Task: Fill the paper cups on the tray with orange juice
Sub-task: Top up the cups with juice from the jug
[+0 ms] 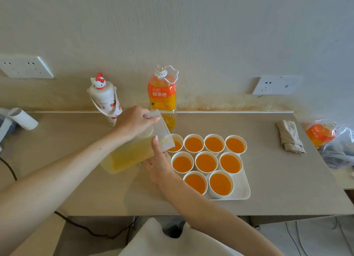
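Item: my left hand (pixel 134 121), fingers curled over the top of the pitcher (pixel 130 156), gripping it; the pitcher is tilted, its spout over the back-left cup (pixel 177 146)

Item: my right hand (pixel 159 164), index finger straight against the pitcher's side, other fingers tucked at its lower edge; whether they grip, I cannot tell

Item: nine paper cups (pixel 206 163) on the white tray (pixel 243 190) on the counter (pixel 268 169), all showing orange juice (pixel 193 144)

Item: juice bottle (pixel 162 95), upright at the wall behind the pitcher

Item: folded cloth (pixel 290 139), right of the tray
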Motion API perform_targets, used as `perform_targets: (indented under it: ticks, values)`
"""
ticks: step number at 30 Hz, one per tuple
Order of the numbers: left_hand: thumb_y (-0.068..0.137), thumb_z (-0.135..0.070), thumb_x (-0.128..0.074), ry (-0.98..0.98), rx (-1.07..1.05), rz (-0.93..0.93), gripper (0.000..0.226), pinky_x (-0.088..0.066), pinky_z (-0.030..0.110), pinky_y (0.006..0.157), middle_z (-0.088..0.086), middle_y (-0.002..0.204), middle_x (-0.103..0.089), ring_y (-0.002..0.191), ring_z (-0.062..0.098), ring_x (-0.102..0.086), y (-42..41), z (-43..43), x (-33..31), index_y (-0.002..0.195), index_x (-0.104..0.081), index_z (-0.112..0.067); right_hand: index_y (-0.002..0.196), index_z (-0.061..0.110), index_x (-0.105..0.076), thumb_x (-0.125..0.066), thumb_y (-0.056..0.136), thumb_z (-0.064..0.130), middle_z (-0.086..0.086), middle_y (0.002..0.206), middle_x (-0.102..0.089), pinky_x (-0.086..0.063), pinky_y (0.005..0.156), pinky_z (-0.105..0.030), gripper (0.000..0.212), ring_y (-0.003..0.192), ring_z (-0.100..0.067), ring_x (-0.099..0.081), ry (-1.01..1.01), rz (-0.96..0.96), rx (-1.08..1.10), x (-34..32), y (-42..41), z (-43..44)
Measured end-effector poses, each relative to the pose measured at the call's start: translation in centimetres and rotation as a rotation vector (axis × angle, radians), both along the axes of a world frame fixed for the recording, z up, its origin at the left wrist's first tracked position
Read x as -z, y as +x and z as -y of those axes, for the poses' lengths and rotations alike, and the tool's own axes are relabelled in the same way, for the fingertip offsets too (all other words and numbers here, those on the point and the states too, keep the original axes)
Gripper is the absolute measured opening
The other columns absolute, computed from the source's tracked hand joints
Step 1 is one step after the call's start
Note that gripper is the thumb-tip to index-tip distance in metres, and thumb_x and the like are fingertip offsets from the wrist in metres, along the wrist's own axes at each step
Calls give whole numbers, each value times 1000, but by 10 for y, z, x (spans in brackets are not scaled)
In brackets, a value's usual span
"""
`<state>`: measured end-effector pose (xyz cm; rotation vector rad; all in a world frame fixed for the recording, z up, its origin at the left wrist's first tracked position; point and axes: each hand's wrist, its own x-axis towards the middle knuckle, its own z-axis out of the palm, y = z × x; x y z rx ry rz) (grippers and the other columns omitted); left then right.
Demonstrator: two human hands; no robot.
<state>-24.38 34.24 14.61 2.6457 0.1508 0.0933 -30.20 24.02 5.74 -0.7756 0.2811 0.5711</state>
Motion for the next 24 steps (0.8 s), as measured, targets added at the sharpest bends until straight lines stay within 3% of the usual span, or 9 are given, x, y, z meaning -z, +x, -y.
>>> perform_targets:
  ticks: [11, 24]
  values:
    - [89, -42, -62, -16, -4, -20, 53, -23, 31, 55, -4, 50, -30, 48, 16, -31, -2, -5, 6, 55, -30, -18, 134, 16, -53, -72, 71, 45, -8, 122, -68, -58, 86, -35, 72, 110, -22, -67, 38, -50, 17, 0, -3, -4]
    - [89, -43, -61, -19, -13, -33, 53, -24, 30, 54, -2, 51, -33, 51, 17, -33, 1, -5, 6, 55, -32, -17, 139, 18, -47, -73, 70, 47, -8, 127, -65, -59, 85, -36, 80, 115, -24, -64, 43, -81, 42, -1, -2, -6]
